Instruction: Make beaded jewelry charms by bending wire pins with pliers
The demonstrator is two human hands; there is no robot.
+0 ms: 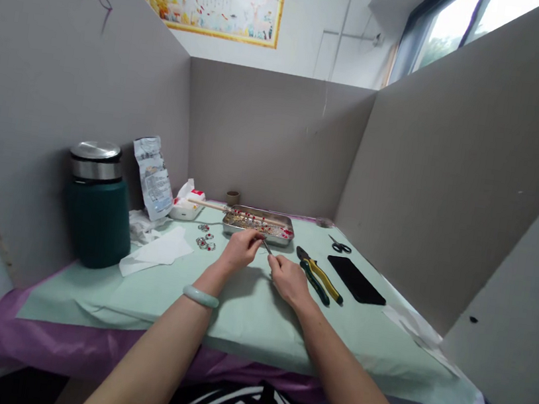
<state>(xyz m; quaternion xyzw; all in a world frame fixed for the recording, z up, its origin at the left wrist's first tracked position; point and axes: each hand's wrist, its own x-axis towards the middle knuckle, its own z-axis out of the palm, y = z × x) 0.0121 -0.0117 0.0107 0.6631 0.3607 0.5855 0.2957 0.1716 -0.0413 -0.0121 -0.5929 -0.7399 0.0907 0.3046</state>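
A slim metal tool (267, 247) is gripped in the right hand (290, 280), its near end enclosed by the fingers, and its tip is pointed at the left hand (243, 249), by the near edge of the tray (230, 228). The left fingers are pressed together at the tips; whether a small piece is pinched there cannot be told. The tool is judged stiff, light and smooth, best held by its near end so the tip is left free. The red beads (287, 233) in the tray are judged hard and easily rolled, best taken in a fingertip pinch. On the tabletop (252, 323), beaded pieces (205, 242) are laid to the left, probably easily tangled and best lifted by an edge; pliers (319, 276) are placed to the right.
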